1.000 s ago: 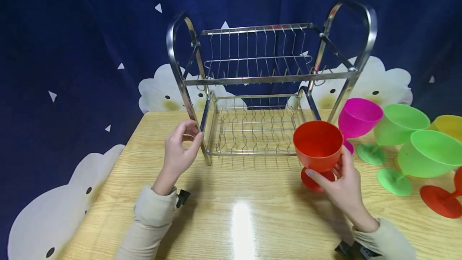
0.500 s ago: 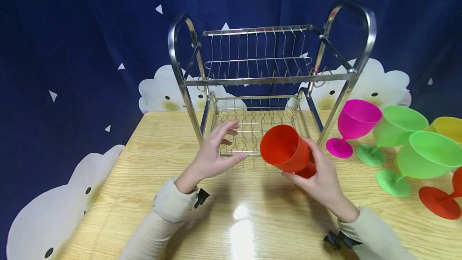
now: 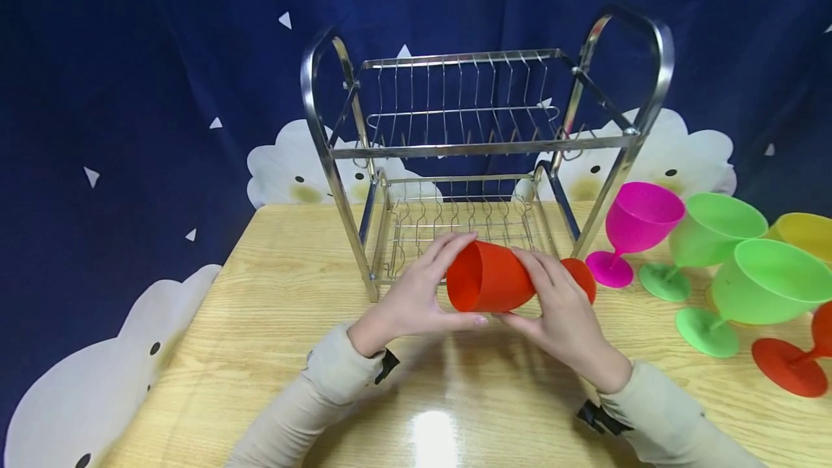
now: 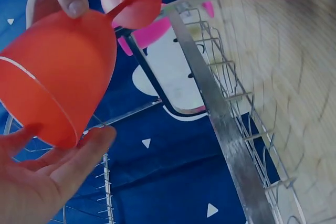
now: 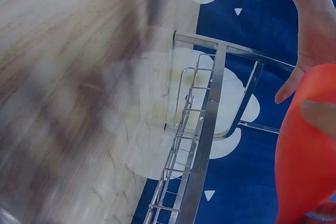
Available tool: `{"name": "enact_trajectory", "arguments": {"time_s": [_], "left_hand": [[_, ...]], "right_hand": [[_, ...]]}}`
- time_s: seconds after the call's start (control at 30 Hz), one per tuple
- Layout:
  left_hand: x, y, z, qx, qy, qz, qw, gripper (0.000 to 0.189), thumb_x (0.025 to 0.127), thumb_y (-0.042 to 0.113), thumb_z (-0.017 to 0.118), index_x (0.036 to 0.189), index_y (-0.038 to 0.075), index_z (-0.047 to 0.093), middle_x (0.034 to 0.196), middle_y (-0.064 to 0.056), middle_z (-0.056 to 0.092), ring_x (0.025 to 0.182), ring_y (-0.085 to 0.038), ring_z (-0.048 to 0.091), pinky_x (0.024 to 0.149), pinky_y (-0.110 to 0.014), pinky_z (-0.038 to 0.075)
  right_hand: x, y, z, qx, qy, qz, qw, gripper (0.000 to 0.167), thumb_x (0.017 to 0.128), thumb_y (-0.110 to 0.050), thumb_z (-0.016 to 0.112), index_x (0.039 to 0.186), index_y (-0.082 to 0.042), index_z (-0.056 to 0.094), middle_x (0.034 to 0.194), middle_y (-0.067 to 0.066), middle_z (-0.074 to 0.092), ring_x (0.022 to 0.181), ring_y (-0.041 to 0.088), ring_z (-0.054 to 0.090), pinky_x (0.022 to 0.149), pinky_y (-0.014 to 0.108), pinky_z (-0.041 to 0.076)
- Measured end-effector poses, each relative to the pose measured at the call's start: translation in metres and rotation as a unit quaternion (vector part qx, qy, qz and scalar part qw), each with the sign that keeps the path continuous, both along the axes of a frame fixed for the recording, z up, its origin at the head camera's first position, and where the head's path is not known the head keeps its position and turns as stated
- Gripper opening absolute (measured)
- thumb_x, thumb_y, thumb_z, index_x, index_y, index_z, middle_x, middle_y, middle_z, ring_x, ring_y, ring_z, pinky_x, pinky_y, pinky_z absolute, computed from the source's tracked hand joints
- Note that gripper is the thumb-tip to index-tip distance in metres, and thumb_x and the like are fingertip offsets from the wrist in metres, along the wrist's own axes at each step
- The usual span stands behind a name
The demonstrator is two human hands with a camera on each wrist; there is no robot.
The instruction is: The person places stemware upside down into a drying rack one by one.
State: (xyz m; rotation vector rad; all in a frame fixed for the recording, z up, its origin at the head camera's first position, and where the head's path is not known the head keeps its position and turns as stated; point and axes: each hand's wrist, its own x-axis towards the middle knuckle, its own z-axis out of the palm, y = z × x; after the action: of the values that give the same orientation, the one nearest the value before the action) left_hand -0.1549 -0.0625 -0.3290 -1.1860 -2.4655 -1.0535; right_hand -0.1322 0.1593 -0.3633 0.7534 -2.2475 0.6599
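Observation:
A red plastic goblet (image 3: pixel 497 279) is tipped on its side in front of the dish rack, its mouth facing left and its round foot to the right. My right hand (image 3: pixel 564 313) grips the bowl near the stem, thumb below and fingers over the top. My left hand (image 3: pixel 419 295) holds the mouth end, its fingers at the far rim and its thumb beneath. In the left wrist view, the left fingertips (image 4: pixel 92 142) lie right at the goblet's rim. In the right wrist view, the red bowl (image 5: pixel 310 145) fills the right edge, with the left hand behind it.
A two-tier metal dish rack (image 3: pixel 481 146) stands at the back of the wooden table (image 3: pixel 273 295). On the right are a magenta goblet (image 3: pixel 640 219), green goblets (image 3: pixel 773 280), a yellow goblet (image 3: pixel 806 233) and another red goblet (image 3: pixel 789 367). A dark blue curtain hangs behind.
My right hand has lifted the red goblet, moved it left and tilted it from upright onto its side. My left hand has left the rack's post and come right to hold the goblet's rim.

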Motion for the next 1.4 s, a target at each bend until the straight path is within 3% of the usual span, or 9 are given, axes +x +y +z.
{"name": "enact_trajectory", "arguments": {"time_s": [0.13,0.33,0.5,0.67,0.77,0.87,1.03,1.17,1.4], "left_hand": [[-0.001,0.002,-0.003,0.037,0.009,-0.009,0.9993,0.085,0.066,0.030,0.080,0.135,0.012,0.033,0.132,-0.007,0.041,0.108,-0.019,0.050,0.084,-0.029,0.049],[-0.001,0.001,-0.004,0.084,-0.045,-0.005,0.9954,0.081,0.066,0.021,0.081,0.134,0.013,0.036,0.129,-0.006,0.043,0.106,-0.018,0.050,0.072,-0.022,0.052],[-0.002,-0.006,-0.003,0.108,-0.064,0.028,0.9917,0.083,0.065,0.020,0.082,0.134,0.014,0.037,0.127,-0.005,0.045,0.105,-0.020,0.050,0.070,-0.025,0.054],[-0.002,-0.012,-0.004,0.158,-0.088,0.054,0.9820,0.082,0.064,0.018,0.082,0.133,0.014,0.039,0.125,-0.007,0.047,0.100,-0.025,0.053,0.068,-0.030,0.055],[-0.003,-0.013,-0.005,0.197,-0.100,0.055,0.9738,0.080,0.065,0.015,0.080,0.133,0.013,0.038,0.124,-0.009,0.047,0.101,-0.028,0.054,0.068,-0.032,0.055],[-0.003,-0.012,-0.007,0.226,-0.099,0.055,0.9674,0.080,0.065,0.012,0.080,0.133,0.013,0.038,0.124,-0.010,0.047,0.101,-0.027,0.055,0.069,-0.032,0.055],[-0.001,-0.008,-0.010,0.271,-0.110,0.028,0.9559,0.081,0.065,0.003,0.078,0.133,0.008,0.036,0.125,-0.013,0.045,0.102,-0.029,0.055,0.071,-0.033,0.054],[0.000,-0.003,-0.013,0.293,-0.127,-0.003,0.9475,0.080,0.065,-0.002,0.075,0.133,0.004,0.033,0.126,-0.016,0.043,0.103,-0.032,0.054,0.074,-0.035,0.053],[0.003,0.003,-0.019,0.312,-0.144,-0.037,0.9384,0.078,0.068,0.009,0.077,0.133,0.006,0.034,0.127,-0.013,0.043,0.106,-0.029,0.054,0.076,-0.036,0.053]], "right_hand": [[0.000,-0.001,0.001,0.006,0.003,-0.004,1.0000,0.073,0.083,-0.061,0.042,0.125,-0.002,0.046,0.114,0.019,0.052,0.098,0.035,0.053,0.076,0.056,0.048],[0.003,-0.002,0.006,-0.006,-0.010,-0.002,0.9999,0.080,0.082,-0.063,0.043,0.129,0.001,0.043,0.119,0.020,0.050,0.107,0.035,0.048,0.083,0.055,0.046],[0.008,0.000,0.006,-0.072,0.022,-0.005,0.9971,0.080,0.079,-0.061,0.054,0.126,0.003,0.047,0.117,0.019,0.054,0.106,0.032,0.049,0.092,0.035,0.043],[0.011,0.004,0.001,-0.191,0.030,0.035,0.9806,0.064,0.078,-0.044,0.068,0.114,0.007,0.056,0.101,0.020,0.061,0.093,0.018,0.056,0.084,0.015,0.043],[0.013,0.005,-0.005,-0.266,-0.032,0.089,0.9594,0.042,0.077,-0.013,0.073,0.109,0.010,0.058,0.096,0.013,0.065,0.087,0.008,0.058,0.077,0.015,0.047],[0.014,0.004,-0.011,-0.346,-0.141,0.157,0.9142,0.040,0.074,0.014,0.065,0.112,0.012,0.055,0.102,0.006,0.065,0.090,0.010,0.061,0.078,0.018,0.050],[0.007,0.000,-0.015,-0.455,-0.286,0.268,0.7996,0.048,0.086,0.015,0.047,0.132,0.005,0.037,0.120,0.008,0.055,0.105,0.019,0.057,0.084,0.029,0.050],[-0.002,-0.004,-0.012,-0.530,-0.322,0.321,0.7160,0.044,0.092,0.003,0.046,0.133,-0.006,0.034,0.125,0.008,0.050,0.108,0.019,0.054,0.087,0.035,0.048],[-0.008,-0.012,-0.007,-0.656,-0.312,0.380,0.5726,0.022,0.094,-0.004,0.046,0.114,-0.003,0.054,0.110,0.007,0.061,0.098,0.018,0.058,0.084,0.031,0.049]]}}
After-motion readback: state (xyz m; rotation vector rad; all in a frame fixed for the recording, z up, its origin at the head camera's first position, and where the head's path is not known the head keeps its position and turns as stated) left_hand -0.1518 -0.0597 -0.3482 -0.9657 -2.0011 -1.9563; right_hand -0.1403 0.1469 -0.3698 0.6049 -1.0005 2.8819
